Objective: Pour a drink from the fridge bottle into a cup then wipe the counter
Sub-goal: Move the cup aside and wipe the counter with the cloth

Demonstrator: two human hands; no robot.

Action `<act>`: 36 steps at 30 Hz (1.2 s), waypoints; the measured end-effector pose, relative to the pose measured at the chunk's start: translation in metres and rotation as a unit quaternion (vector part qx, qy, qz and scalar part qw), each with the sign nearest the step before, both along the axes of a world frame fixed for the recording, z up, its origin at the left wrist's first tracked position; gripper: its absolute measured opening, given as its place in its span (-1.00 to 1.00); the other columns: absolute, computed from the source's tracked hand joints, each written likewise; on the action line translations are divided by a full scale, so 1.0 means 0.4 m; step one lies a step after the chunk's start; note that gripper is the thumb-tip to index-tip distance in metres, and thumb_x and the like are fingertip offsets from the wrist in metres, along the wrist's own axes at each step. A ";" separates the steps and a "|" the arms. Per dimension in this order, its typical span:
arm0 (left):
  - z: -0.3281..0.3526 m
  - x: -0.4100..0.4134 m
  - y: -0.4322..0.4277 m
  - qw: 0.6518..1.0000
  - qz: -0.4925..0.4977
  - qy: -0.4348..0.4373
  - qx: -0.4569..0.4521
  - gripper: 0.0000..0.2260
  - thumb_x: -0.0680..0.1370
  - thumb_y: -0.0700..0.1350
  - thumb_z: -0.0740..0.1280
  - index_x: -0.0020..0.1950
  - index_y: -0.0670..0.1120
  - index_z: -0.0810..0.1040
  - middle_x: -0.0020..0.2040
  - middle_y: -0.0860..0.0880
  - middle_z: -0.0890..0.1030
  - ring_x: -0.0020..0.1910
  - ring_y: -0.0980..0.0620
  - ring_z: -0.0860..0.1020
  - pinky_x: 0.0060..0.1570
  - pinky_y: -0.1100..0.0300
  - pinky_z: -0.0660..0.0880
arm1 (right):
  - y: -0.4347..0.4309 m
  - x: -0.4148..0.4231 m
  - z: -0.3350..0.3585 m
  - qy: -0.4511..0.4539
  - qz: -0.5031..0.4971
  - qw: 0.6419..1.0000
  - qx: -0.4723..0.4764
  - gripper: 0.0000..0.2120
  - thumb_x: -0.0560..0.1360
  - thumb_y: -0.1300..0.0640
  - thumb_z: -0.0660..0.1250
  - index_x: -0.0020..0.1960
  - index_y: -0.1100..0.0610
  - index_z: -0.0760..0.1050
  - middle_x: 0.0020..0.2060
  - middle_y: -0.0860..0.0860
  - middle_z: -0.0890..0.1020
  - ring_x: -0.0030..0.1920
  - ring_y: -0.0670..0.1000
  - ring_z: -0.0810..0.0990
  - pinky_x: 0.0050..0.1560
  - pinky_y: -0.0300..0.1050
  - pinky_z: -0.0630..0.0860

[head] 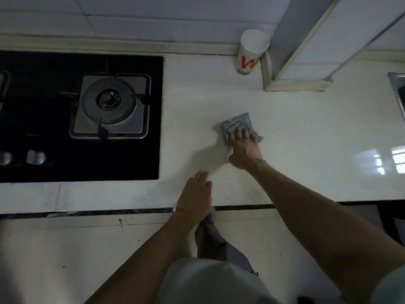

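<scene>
A folded blue-grey cloth [237, 123] lies on the white counter [306, 132], and my right hand [244, 148] presses flat on its near half with the fingers spread. My left hand [195, 196] rests flat on the counter near its front edge, holding nothing. A white paper cup [252, 51] with red lettering stands upright at the back of the counter, against a tiled pillar. Its contents cannot be seen. No bottle is in view.
A black glass gas hob [43, 117] with a steel burner [110, 105] and knobs fills the left of the counter. A tiled pillar [302, 51] juts out at the back right. A steel sink's edge [397, 93] shows at the far right.
</scene>
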State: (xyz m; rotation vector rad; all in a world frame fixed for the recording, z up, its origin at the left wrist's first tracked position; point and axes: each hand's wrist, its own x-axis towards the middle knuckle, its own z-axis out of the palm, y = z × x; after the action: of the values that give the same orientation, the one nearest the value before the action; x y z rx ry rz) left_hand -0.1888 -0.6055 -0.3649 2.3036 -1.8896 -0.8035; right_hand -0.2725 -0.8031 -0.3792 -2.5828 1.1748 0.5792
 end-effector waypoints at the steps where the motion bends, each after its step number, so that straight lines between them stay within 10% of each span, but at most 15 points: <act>1: 0.011 -0.003 0.029 1.000 0.000 -0.002 -0.009 -0.71 0.50 -0.17 0.18 0.15 -0.19 0.55 0.38 -0.21 0.43 0.33 -0.17 0.42 0.30 0.01 0.41 | 0.048 -0.023 -0.003 0.000 -0.005 1.000 0.004 -0.19 0.46 0.02 0.27 0.59 0.09 -0.05 0.57 0.18 -0.04 0.56 0.21 -0.12 0.53 0.16 -0.15; 19: -0.019 0.055 0.252 0.999 0.019 0.035 0.003 -0.56 0.60 -0.10 0.25 0.48 -0.14 0.34 0.57 -0.09 0.18 0.54 -0.05 0.15 0.51 0.08 0.17 | 0.566 -0.035 -0.010 -0.027 -0.102 0.994 0.026 -0.23 0.50 -0.03 0.19 0.59 0.12 -0.07 0.56 0.24 -0.06 0.55 0.25 -0.16 0.52 0.19 -0.19; 27: 0.002 0.084 0.190 1.000 -0.009 0.010 -0.001 -0.73 0.59 -0.12 0.22 0.26 -0.12 0.52 0.37 -0.09 0.40 0.33 -0.05 0.35 0.26 0.09 0.36 | 0.514 -0.028 -0.024 -0.016 -0.047 0.998 0.027 -0.18 0.50 -0.12 0.22 0.59 0.12 -0.10 0.56 0.22 -0.07 0.55 0.24 -0.18 0.52 0.19 -0.22; 36: 0.019 0.127 0.035 0.999 -0.029 -0.014 -0.018 -0.59 0.57 -0.15 0.26 0.43 -0.13 0.41 0.49 -0.11 0.28 0.47 -0.05 0.25 0.46 0.13 0.20 | 0.318 0.070 -0.006 -0.019 -0.034 0.999 0.020 -0.21 0.53 0.00 0.22 0.59 0.11 -0.15 0.56 0.21 -0.12 0.55 0.23 -0.20 0.53 0.19 -0.19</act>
State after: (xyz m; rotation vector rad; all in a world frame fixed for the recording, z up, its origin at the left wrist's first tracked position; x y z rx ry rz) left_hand -0.1381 -0.5917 -0.3572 2.2595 -1.9741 -0.7407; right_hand -0.2443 -0.6759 -0.3816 -2.4997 1.2202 0.5307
